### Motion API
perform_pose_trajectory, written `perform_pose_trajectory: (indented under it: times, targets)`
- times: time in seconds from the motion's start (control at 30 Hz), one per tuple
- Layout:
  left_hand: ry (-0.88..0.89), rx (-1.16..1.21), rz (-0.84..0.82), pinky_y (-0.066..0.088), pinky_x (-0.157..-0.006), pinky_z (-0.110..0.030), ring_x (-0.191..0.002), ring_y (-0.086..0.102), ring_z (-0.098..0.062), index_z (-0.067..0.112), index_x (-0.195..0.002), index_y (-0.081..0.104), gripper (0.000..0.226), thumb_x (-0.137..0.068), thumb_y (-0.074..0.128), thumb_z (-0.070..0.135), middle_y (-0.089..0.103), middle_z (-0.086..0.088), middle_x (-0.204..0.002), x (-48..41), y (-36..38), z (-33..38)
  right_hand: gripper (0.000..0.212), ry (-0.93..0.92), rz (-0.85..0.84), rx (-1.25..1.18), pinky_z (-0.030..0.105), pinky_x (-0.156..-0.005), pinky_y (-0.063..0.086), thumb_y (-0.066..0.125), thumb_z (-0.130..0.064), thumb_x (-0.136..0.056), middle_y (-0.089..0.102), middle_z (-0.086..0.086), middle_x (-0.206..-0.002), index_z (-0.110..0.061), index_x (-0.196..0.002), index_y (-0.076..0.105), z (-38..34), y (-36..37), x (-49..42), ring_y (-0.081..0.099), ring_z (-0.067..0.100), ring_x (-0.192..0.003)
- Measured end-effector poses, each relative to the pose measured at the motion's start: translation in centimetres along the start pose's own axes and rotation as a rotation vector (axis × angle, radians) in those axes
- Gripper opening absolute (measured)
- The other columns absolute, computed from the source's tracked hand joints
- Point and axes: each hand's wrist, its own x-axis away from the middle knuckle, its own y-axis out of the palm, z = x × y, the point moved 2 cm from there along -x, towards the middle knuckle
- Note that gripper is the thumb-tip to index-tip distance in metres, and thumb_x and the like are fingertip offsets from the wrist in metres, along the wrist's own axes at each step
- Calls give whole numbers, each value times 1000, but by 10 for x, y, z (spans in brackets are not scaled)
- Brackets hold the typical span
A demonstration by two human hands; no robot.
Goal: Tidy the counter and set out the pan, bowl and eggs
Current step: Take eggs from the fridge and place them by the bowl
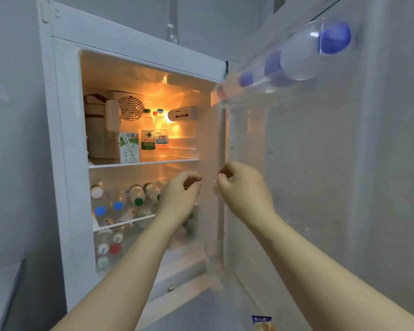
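Fridge (58, 163) open, door (320, 163) swung right. By the hinge edge, left hand (179, 197) and right hand (244, 187) hover with fingers (225, 174) curled together, pinching a faint clear film (212, 181).

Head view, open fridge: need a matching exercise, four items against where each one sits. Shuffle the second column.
Things
1. white-and-green drink carton
2. large clear bottle with a purple cap
3. clear bottle with a blue cap
4. small blue-and-yellow packet

Places
A. lying in the top door rack
B. low on the open door, at the bottom edge of the view
C. upright on the upper glass shelf
D. on its side on the second shelf down, cap toward the camera

Pairs: 1-C, 2-A, 3-D, 4-B
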Motion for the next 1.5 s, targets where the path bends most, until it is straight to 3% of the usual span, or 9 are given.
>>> perform_pose_trajectory:
  times: [0.17,0.27,0.6,0.8,0.93,1.1,1.3,1.4,1.5]
  targets:
    - [79,-28,-126,49,-91,-36,-101,62,-20,32,-83,58,22,-92,51,14,64,6,-96,-42,23,-5,21,61,-6,190,35,-70,40,42,-23,-89,65,8,-94,-14,-86,60,8,17,-5,55,32,-91]
    - [107,-104,-180,45,-85,-27,-102,59,-18,25,-94,63,15,-91,51,16,65,4,-101,-61,35,-10,22,139,-18,218,32,-69,35,42,-25,-87,65,9,-94,-13,-86,60,12,13,-10,54,33,-93]
    - [295,-270,-389,38,-86,-20,-111,55,-17,16,-112,65,27,-92,47,11,63,-2,-119,-106,50,-15,12,378,-75,251,29,-67,43,47,-21,-85,67,6,-90,-21,-82,59,37,9,-32,59,27,-87]
    - [381,-495,-556,38,-92,-24,-118,51,-22,13,-122,58,32,-98,39,21,58,-7,-128,-122,72,-38,28,297,-255,394,35,-79,47,44,-30,-94,61,12,-109,-11,-107,59,58,49,-67,57,31,-97]
    - [341,-549,-666,37,-95,-27,-123,48,-24,12,-131,49,37,-100,35,26,53,-8,-134,-131,86,-43,23,423,-316,356,30,-67,39,39,-31,-95,63,13,-102,-15,-83,50,84,61,-82,53,26,-81]
    - [269,-647,-743,42,-89,-30,-113,53,-26,13,-123,55,34,-94,40,23,58,-9,-126,-143,103,-39,34,416,-398,425,30,-68,38,33,-29,-96,61,11,-97,-23,-63,39,94,66,-84,52,26,-82]
    - [122,-720,-939,44,-68,-29,-96,49,-25,11,-122,53,36,-95,35,26,54,-14,-127,-151,118,-30,37,291,-491,550,37,-77,45,24,-28,-99,62,10,-118,-20,-118,55,103,65,-81,58,32,-103]
    - [0,-800,-1040,46,-70,-27,-107,46,-21,15,-136,40,43,-98,31,33,45,-11,-136,-156,121,-23,41,323,-525,520,36,-80,44,21,-31,-98,59,8,-124,-27,-128,50,103,64,-81,57,32,-107]
    - [-80,-884,-1067,48,-76,-26,-116,46,-20,16,-141,36,50,-98,32,40,42,-9,-141,-159,126,-18,42,406,-598,437,32,-76,43,21,-31,-97,59,7,-122,-33,-133,43,103,61,-83,60,30,-93]
